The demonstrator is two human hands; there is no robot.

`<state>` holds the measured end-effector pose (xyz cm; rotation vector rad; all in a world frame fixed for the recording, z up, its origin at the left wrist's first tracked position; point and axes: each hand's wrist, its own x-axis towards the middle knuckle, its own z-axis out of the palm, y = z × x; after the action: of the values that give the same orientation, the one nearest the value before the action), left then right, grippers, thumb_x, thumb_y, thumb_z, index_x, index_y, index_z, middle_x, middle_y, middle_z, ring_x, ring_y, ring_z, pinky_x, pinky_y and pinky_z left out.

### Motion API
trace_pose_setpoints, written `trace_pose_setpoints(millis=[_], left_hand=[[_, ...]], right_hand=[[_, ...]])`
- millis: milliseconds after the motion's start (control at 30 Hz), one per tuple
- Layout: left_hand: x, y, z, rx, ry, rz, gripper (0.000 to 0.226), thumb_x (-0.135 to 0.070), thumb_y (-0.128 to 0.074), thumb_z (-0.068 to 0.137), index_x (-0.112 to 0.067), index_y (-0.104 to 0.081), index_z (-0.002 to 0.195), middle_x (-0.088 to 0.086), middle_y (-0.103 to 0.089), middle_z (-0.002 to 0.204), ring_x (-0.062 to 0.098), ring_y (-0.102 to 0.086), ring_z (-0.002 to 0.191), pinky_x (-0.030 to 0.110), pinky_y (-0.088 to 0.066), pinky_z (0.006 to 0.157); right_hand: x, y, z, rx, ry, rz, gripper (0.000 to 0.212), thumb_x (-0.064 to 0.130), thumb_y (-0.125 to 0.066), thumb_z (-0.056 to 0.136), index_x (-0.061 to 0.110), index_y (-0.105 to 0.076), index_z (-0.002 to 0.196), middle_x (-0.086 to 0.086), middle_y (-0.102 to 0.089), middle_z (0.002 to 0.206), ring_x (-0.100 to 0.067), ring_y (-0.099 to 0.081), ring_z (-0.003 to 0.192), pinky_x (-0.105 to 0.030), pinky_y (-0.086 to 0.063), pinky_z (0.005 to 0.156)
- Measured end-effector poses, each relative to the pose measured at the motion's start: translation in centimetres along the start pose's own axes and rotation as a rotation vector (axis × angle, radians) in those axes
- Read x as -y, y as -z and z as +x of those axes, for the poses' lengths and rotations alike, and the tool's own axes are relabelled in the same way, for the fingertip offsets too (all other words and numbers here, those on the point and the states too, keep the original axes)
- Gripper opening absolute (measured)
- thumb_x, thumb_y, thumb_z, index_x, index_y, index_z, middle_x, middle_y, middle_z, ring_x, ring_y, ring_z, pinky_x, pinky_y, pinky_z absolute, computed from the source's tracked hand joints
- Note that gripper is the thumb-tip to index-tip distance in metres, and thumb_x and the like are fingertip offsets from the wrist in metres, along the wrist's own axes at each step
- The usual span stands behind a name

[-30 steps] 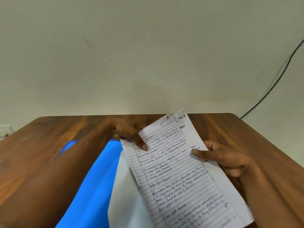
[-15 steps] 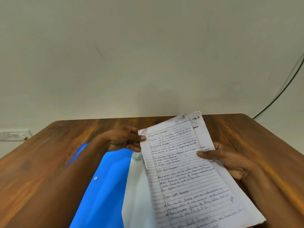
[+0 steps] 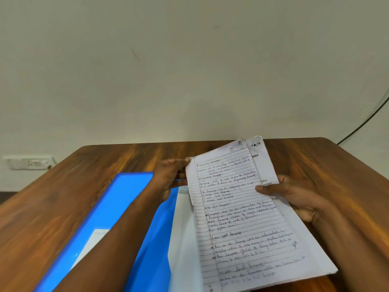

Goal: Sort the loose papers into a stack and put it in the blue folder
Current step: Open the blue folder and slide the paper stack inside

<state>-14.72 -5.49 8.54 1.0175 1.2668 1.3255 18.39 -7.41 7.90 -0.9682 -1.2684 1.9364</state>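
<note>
Bright blue folder (image 3: 117,211), white ruled papers (image 3: 237,209) with dark handwriting, streaky reddish-brown wood table (image 3: 126,157).

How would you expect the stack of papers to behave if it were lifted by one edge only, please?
The papers would probably droop: they look thin, and the left hand and right hand grip opposite edges. The sheets could fan apart, since a printed page already sticks out behind the lined one. The stack looks light.

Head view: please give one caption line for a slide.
Both hands hold a paper stack above the open blue folder.
</note>
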Motion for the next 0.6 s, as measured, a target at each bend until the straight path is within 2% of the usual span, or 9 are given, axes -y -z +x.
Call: trace_pose_setpoints(millis=[67,167,267,367,433,500,567,600], left_hand=[[0.0,0.1,-0.4,-0.014,0.025,-0.013,0.016,-0.019,-0.068,0.101,-0.007,-0.077,0.094,0.004,-0.074,0.073,0.013,-0.070,0.057,0.026,-0.057,0.054],[0.4,0.5,-0.9,-0.019,0.088,-0.035,0.017,-0.023,-0.067,0.102,-0.008,-0.075,0.100,0.002,-0.073,0.074,0.011,-0.069,0.057,0.024,-0.056,0.053],[0.7,0.6,-1.8,-0.005,0.126,-0.069,0.028,-0.030,-0.057,0.108,-0.008,-0.073,0.102,0.003,-0.073,0.073,0.011,-0.068,0.054,0.023,-0.055,0.051],[1.0,0.3,-4.2,0.057,0.163,-0.073,0.037,-0.035,-0.055,0.108,-0.002,-0.070,0.112,0.004,-0.073,0.071,0.011,-0.067,0.053,0.023,-0.053,0.049],[1.7,0.2,-6.0,0.140,0.209,-0.015,0.042,-0.035,-0.064,0.103,0.004,-0.070,0.117,0.012,-0.076,0.083,0.016,-0.069,0.063,0.027,-0.058,0.055],[2.3,0.5,-7.7,0.243,0.268,0.058,0.045,-0.027,-0.074,0.095,0.008,-0.069,0.122,0.021,-0.078,0.105,0.026,-0.074,0.086,0.032,-0.065,0.071],[2.5,1.1,-8.7,0.338,0.305,0.085,0.036,-0.016,-0.077,0.091,0.003,-0.072,0.121,0.020,-0.077,0.116,0.031,-0.076,0.103,0.037,-0.065,0.086],[2.4,1.4,-9.1,0.377,0.317,0.075,0.033,-0.010,-0.076,0.091,0.002,-0.073,0.121,0.019,-0.077,0.118,0.031,-0.076,0.105,0.039,-0.065,0.087]], right_hand=[[-0.1,-0.1,0.2,-0.013,0.007,-0.012,0.052,0.002,-0.078,0.086,-0.004,-0.062,0.136,-0.032,-0.064,0.134,-0.053,-0.064,0.121,-0.061,-0.061,0.088],[-0.4,-0.5,0.6,-0.011,-0.003,-0.011,0.068,0.006,-0.092,0.075,-0.004,-0.062,0.135,-0.032,-0.064,0.135,-0.052,-0.066,0.118,-0.058,-0.063,0.084],[-0.5,-0.9,0.9,-0.046,0.014,0.011,0.046,0.000,-0.072,0.088,-0.004,-0.063,0.133,-0.032,-0.067,0.131,-0.051,-0.068,0.114,-0.057,-0.064,0.081],[-0.6,-1.0,1.2,-0.120,0.084,0.041,0.044,-0.001,-0.065,0.087,-0.002,-0.065,0.131,-0.029,-0.070,0.127,-0.048,-0.070,0.112,-0.056,-0.064,0.082],[-0.8,-0.9,1.5,-0.184,0.135,0.061,0.043,0.000,-0.065,0.087,-0.001,-0.066,0.131,-0.027,-0.071,0.126,-0.047,-0.070,0.113,-0.057,-0.062,0.086],[-0.9,-0.6,1.8,-0.259,0.178,0.072,0.043,-0.001,-0.066,0.087,0.000,-0.066,0.131,-0.026,-0.071,0.126,-0.046,-0.070,0.114,-0.057,-0.061,0.088],[-1.1,-0.4,2.1,-0.318,0.210,0.092,0.044,-0.001,-0.067,0.085,0.000,-0.067,0.129,-0.025,-0.072,0.126,-0.046,-0.069,0.115,-0.056,-0.061,0.088],[-1.1,-0.4,2.2,-0.336,0.216,0.104,0.043,-0.001,-0.067,0.085,0.000,-0.067,0.129,-0.025,-0.072,0.125,-0.047,-0.069,0.115,-0.056,-0.060,0.087]])
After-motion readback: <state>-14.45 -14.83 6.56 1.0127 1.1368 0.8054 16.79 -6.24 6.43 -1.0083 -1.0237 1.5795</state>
